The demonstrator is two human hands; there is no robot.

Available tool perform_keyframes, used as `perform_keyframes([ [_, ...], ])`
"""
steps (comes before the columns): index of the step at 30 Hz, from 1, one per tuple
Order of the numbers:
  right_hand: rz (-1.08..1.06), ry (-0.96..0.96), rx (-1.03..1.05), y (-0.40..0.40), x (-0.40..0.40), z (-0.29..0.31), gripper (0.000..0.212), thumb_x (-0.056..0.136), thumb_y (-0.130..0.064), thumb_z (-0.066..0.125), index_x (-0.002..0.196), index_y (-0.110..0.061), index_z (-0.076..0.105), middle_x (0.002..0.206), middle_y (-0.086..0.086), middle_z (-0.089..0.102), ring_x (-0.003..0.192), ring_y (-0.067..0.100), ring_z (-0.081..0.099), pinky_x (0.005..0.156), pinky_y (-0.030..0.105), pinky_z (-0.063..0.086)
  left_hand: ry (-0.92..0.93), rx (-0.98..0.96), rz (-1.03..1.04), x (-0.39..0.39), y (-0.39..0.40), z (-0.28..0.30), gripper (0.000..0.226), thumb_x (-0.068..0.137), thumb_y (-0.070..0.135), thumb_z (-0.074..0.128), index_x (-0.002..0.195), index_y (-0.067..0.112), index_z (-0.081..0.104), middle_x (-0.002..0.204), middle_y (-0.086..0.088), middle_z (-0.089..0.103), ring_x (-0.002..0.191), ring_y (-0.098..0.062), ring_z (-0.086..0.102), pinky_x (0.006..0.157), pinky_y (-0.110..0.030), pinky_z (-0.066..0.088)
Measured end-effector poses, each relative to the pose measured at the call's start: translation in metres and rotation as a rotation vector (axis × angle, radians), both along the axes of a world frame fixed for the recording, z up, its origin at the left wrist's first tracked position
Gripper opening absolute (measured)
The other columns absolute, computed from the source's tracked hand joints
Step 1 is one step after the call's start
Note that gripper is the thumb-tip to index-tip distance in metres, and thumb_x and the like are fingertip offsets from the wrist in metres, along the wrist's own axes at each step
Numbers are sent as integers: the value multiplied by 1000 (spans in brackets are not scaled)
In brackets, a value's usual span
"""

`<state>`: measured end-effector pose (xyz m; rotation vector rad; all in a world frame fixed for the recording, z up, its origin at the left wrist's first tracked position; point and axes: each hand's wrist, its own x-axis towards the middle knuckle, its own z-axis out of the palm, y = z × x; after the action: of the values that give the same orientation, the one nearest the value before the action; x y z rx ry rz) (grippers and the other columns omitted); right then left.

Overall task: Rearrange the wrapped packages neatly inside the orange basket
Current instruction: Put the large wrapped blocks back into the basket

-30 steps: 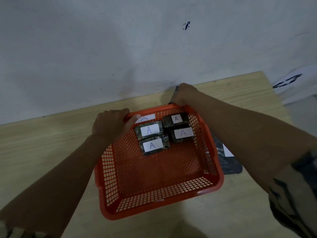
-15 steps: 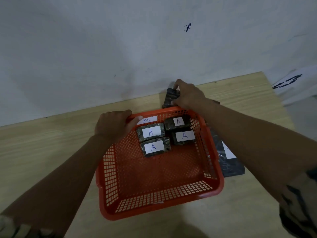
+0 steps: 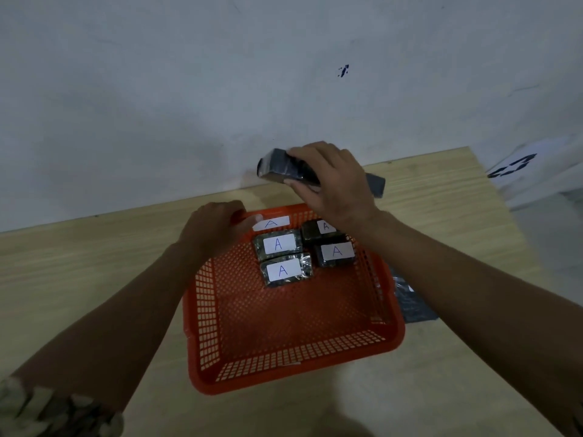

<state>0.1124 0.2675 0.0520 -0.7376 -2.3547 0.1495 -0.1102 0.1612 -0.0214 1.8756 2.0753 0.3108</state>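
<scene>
An orange mesh basket (image 3: 293,367) sits on the wooden table. Several dark wrapped packages with white "A" labels lie in its far half: two on the left (image 3: 277,246) (image 3: 285,271), two on the right (image 3: 336,252) (image 3: 315,228). A white "A" label (image 3: 271,223) shows at the far rim. My left hand (image 3: 214,227) grips the basket's far left rim. My right hand (image 3: 331,184) holds a dark wrapped package (image 3: 280,167) in the air above and behind the far rim.
Another dark package (image 3: 375,183) lies on the table behind my right hand. A dark plastic bag (image 3: 410,301) lies right of the basket. The white wall runs close behind the table, and a white sheet with dark marks (image 3: 517,165) lies at the right.
My right hand has lifted the dark package off the table behind the basket and raised it higher. My left hand has stayed on the rim.
</scene>
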Motion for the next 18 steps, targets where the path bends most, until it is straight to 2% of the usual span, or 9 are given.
perform_keyframes([
  [3, -24, 120, -4, -21, -3, 10, 46, 88, -31, 73, 123, -4, 63, 112, 14, 67, 97, 27, 65, 75, 38, 52, -19, 71, 49, 0, -13, 4, 43, 94, 55, 49, 105, 16, 65, 98, -6, 68, 87, -23, 65, 77, -36, 53],
  [5, -43, 192, -111, -40, -7, 15, 47, 87, -32, 72, 125, -7, 61, 112, 10, 66, 99, 22, 63, 76, 35, 55, -45, 105, 136, 0, -26, 4, 47, 96, 49, 50, 123, 12, 61, 122, -13, 64, 106, -28, 63, 87, -39, 50],
  [8, -143, 280, -465, -73, -15, 13, 45, 87, -38, 70, 126, -22, 55, 114, -4, 64, 100, 7, 60, 80, 30, 56, -146, 89, 322, 0, -45, 5, 56, 100, 47, 44, 141, 10, 47, 139, -19, 53, 122, -34, 56, 98, -46, 46],
  [11, -248, 362, -802, -101, -22, -1, 33, 86, -41, 71, 113, -34, 54, 102, -15, 66, 93, 3, 63, 79, 35, 57, -294, 41, 493, 2, -61, 9, 60, 103, 43, 40, 150, 6, 35, 138, -22, 56, 124, -37, 56, 102, -46, 42],
  [13, -280, 347, -961, -117, -25, -13, 30, 86, -42, 71, 110, -35, 54, 97, -16, 66, 89, 0, 63, 78, 33, 56, -389, 23, 601, 5, -71, 10, 60, 104, 42, 38, 151, 4, 33, 134, -22, 60, 123, -38, 56, 100, -42, 40],
  [15, -293, 305, -1058, -132, -29, -27, 27, 87, -39, 72, 108, -32, 56, 93, -18, 64, 87, -4, 60, 75, 23, 50, -434, 18, 706, 8, -82, 9, 55, 104, 42, 35, 144, 4, 42, 131, -22, 61, 121, -38, 57, 92, -37, 41],
  [17, -309, 300, -1157, -147, -36, -39, 22, 88, -34, 72, 102, -35, 55, 89, -21, 62, 82, -10, 57, 69, 15, 43, -444, 16, 755, 10, -91, 7, 49, 105, 42, 31, 118, 5, 60, 112, -19, 67, 107, -38, 63, 79, -33, 43],
  [18, -316, 312, -1202, -152, -40, -43, 22, 89, -31, 71, 101, -36, 54, 88, -21, 62, 79, -10, 57, 67, 13, 42, -450, 16, 769, 11, -95, 5, 50, 105, 41, 29, 104, 5, 63, 101, -17, 68, 99, -37, 64, 76, -35, 43],
])
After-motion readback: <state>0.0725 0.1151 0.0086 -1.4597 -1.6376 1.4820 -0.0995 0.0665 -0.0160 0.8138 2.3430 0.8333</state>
